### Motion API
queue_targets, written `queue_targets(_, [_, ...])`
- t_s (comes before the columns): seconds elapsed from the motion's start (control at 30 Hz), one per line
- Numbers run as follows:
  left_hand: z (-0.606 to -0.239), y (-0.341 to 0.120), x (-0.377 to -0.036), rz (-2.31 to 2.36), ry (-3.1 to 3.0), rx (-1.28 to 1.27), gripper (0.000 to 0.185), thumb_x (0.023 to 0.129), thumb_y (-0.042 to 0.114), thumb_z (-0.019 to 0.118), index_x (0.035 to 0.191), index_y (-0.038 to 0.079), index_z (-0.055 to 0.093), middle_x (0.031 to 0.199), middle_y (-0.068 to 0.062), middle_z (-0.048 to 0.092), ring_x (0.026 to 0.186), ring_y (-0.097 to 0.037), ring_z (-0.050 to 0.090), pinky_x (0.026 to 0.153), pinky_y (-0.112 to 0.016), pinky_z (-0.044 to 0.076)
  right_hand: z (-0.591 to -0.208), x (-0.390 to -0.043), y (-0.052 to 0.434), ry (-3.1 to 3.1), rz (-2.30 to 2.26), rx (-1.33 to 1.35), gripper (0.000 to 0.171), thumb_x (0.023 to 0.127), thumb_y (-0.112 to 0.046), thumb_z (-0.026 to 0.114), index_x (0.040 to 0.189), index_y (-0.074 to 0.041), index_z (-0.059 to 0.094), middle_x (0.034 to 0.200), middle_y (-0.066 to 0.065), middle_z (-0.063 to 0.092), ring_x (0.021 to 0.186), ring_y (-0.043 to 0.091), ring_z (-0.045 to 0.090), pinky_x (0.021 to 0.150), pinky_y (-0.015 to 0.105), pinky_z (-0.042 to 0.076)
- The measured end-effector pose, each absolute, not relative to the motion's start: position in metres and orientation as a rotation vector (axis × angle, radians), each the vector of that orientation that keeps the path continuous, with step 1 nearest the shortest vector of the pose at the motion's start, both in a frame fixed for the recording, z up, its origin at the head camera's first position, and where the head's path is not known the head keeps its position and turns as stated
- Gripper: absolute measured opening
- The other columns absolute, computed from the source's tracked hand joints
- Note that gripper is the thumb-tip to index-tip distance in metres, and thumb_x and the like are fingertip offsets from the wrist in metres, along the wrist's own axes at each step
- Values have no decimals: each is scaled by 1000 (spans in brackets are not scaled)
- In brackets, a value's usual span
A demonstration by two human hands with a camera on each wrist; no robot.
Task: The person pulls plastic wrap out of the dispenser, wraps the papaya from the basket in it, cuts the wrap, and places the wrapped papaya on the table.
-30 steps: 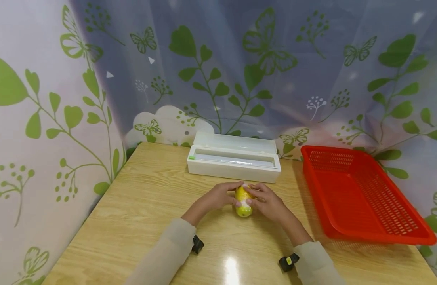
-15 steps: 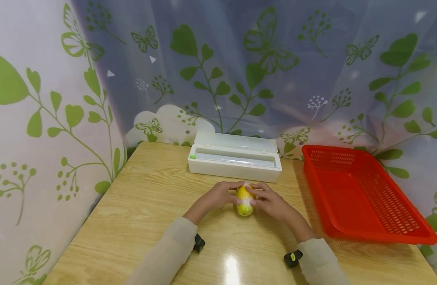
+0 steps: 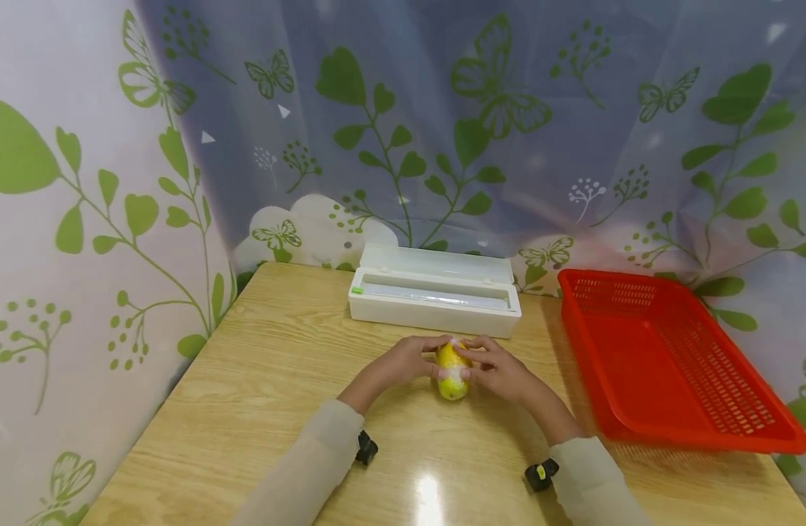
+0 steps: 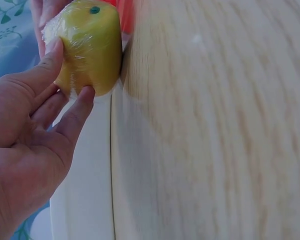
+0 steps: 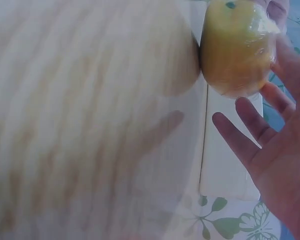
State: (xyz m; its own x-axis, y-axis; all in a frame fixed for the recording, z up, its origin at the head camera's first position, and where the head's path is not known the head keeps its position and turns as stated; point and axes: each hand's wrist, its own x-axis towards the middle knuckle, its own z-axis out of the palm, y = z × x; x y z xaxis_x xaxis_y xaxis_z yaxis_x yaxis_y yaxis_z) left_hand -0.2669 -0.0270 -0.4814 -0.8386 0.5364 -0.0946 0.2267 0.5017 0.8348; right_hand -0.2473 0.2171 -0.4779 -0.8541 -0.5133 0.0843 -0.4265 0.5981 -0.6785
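Note:
A yellow fruit [image 3: 453, 383] wrapped in clear cling film rests on the wooden table, in front of a white box. My left hand [image 3: 405, 360] holds its left side; in the left wrist view the thumb lies on the film and fingertips touch the lower part of the fruit [image 4: 97, 50]. From the other side my right hand [image 3: 501, 374] holds it, thumb and a finger against the film. The right wrist view shows two other fingers of that hand [image 5: 285, 145] spread off the fruit [image 5: 235, 50]. A small green spot marks one end of the fruit.
Just behind the hands stands the white cling film box [image 3: 435, 315], lid raised, a green piece at its left end. A red plastic basket [image 3: 613, 394] is at the right. Patterned cloth walls [image 3: 403, 131] border the wooden table [image 3: 271, 343] behind and at the left.
Both hands keep holding the wrapped fruit in nearly the same place. My right wrist has shifted slightly to the right; little else differs.

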Motion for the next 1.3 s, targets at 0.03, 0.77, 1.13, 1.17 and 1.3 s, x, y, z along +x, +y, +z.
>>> queue_targets(0.03, [-482,-27,-267,1262,2407,638,67,93,34,72,153,33,43,154,-4,49,143,-27,44,114,-48,41,-479,-247,217,2704,-1098,-801,54,97,-31,67,147,-15,53,140,14,50,116,30,55,87,38,47])
queue_targets(0.77, [-478,-18,-255,1172,2575,665,84,87,51,76,154,13,43,161,-10,35,148,-34,33,116,-53,38,-472,-237,204,2788,-1013,-795,49,99,-40,63,144,-19,58,136,7,55,95,16,55,75,28,47])
queue_targets(1.13, [-471,-21,-250,960,2753,674,77,87,44,78,149,10,50,149,-11,48,136,-31,46,110,-45,45,-475,-236,212,2649,-1319,-719,47,104,-32,58,147,-15,53,152,13,49,116,29,57,96,44,51])
queue_targets(1.17, [-471,-22,-250,957,2753,673,76,87,44,78,149,10,49,148,-11,48,135,-30,47,110,-44,46,-476,-236,212,2648,-1331,-698,47,103,-32,58,147,-14,54,152,13,48,117,29,58,96,43,52])
queue_targets(1.3, [-474,-29,-249,983,2741,662,73,88,40,79,147,8,51,145,-13,51,133,-31,50,110,-44,46,-483,-237,215,2664,-1352,-541,48,101,-29,62,146,-16,55,151,12,50,116,31,60,91,43,56])
